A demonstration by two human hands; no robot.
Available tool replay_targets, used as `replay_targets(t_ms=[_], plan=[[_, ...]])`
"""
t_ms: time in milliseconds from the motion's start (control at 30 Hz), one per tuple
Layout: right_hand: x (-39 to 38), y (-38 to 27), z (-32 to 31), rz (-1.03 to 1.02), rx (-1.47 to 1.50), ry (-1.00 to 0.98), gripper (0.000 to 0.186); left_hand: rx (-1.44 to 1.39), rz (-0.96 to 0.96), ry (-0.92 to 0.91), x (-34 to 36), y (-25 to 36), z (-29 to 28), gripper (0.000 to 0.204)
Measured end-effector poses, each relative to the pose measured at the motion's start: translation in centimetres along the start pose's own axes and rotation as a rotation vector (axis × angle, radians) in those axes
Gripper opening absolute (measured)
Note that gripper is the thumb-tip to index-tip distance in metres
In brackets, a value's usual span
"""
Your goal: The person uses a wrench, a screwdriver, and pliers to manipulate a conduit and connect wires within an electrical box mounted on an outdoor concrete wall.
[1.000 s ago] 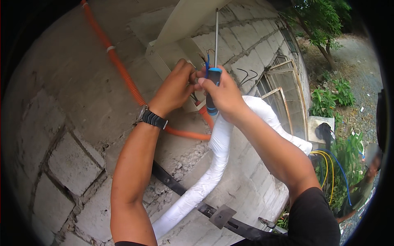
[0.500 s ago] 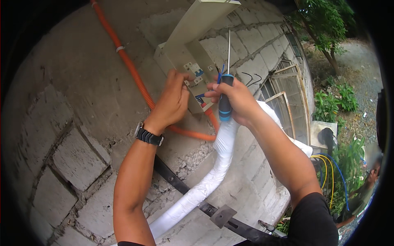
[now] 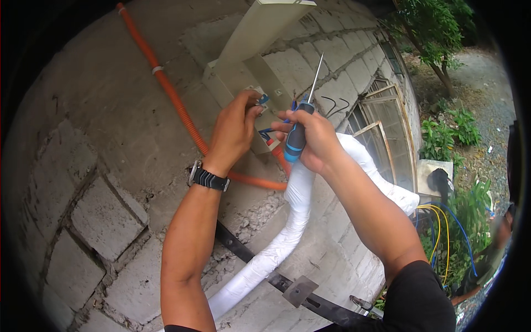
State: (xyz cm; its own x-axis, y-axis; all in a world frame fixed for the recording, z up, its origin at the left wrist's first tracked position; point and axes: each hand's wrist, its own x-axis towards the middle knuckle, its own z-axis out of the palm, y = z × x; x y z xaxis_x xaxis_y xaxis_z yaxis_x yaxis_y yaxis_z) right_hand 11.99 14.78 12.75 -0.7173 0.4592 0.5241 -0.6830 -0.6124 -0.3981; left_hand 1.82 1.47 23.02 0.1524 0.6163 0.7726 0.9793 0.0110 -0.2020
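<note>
A small circuit breaker, white with a blue toggle, sits inside the beige electrical box on the wall. The box's cover is swung upward. My left hand, a black watch on its wrist, has its thumb and fingers closed at the breaker's left side and partly hides it. In my right hand is a black-and-blue screwdriver, its shaft pointing up and slightly right, apart from the box. Behind the right fingers, blue wires show in the box's lower part.
Orange corrugated conduit runs down the rough block wall and bends to the box's underside. A white-wrapped pipe passes below my hands, across a black metal bar. Loose yellow and blue cables hang at right, near another person's arm.
My left hand has moved slightly right and onto the breaker. In my right hand the screwdriver has tilted, its tip going right and down, its handle end left.
</note>
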Motion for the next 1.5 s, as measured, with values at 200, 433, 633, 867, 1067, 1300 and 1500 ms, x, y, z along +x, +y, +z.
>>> replay_targets(t_ms=[200, 433, 633, 867, 1067, 1300, 1500], plan=[[2.6, -1.4, -1.2, 0.033, 0.014, 0.063, 0.028, 0.062, 0.016, -0.012, 0.9, 0.2, 0.7, 0.015], [1.3, -3.9, -2.3, 0.127, 0.009, -0.071, 0.019, 0.453, 0.199, -0.142, 3.3, -1.1, 3.2, 0.019], [0.3, -6.0, -3.9, 0.121, -0.089, -0.054, 0.025, 0.454, -0.171, -0.545, 4.2, 0.9, 6.8, 0.016], [-4.6, -12.5, -5.0, 0.041, -1.194, 0.063, 0.038, 0.419, -0.09, -0.345, 4.4, -2.4, 8.5, 0.016], [-4.4, -16.4, -6.1, -0.043, -2.268, -0.089, 0.039, 0.435, 0.089, -0.36, 5.4, -2.8, 8.4, 0.014], [-4.5, -17.0, -2.7, -0.389, -2.313, -0.02, 0.025, 0.485, 0.245, -0.348, 5.6, -3.2, 7.1, 0.022], [-3.5, -15.8, -2.9, -0.609, -2.406, -0.023, 0.019, 0.394, 0.185, -0.405, 5.7, -3.2, 7.3, 0.025]])
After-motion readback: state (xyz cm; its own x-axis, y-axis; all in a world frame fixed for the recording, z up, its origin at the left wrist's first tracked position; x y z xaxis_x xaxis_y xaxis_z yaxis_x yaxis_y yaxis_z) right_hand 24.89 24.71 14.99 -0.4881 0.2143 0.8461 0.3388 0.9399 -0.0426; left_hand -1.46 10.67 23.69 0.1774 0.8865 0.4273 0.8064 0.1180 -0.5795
